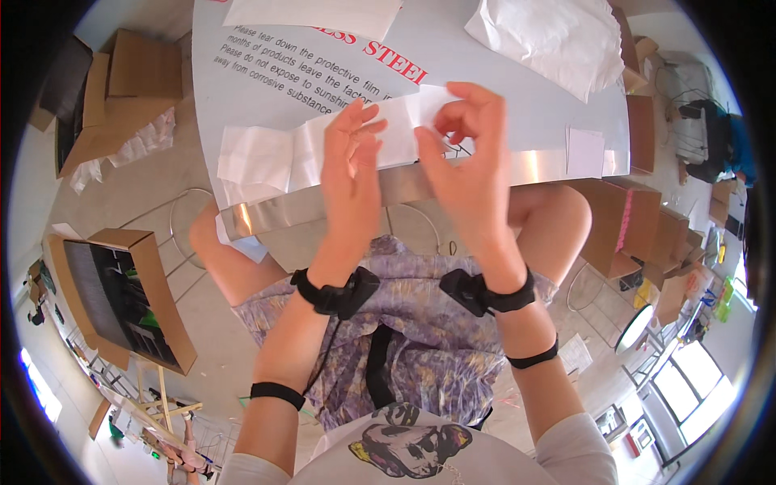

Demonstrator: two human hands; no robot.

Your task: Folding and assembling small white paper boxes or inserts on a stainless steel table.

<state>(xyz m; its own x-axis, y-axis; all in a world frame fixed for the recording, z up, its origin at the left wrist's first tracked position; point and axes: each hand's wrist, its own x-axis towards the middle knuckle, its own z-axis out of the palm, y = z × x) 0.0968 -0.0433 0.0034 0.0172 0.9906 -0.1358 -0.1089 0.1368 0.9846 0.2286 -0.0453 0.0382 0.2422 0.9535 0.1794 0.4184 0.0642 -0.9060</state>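
At the table's edge (pixel 525 121), hands (pixel 353 170) half-curled, fingers (pixel 423 144) against white paper (pixel 305 155)

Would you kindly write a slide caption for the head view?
Left hand and right hand at a strip of creased white paper on a grey tabletop with a shiny metal edge.

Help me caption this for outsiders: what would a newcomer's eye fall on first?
Probably the left hand and right hand, upper centre, at a creased white paper strip on the grey tabletop. Next come the bold red lettering beyond the hands and the black devices strapped at both wrists.
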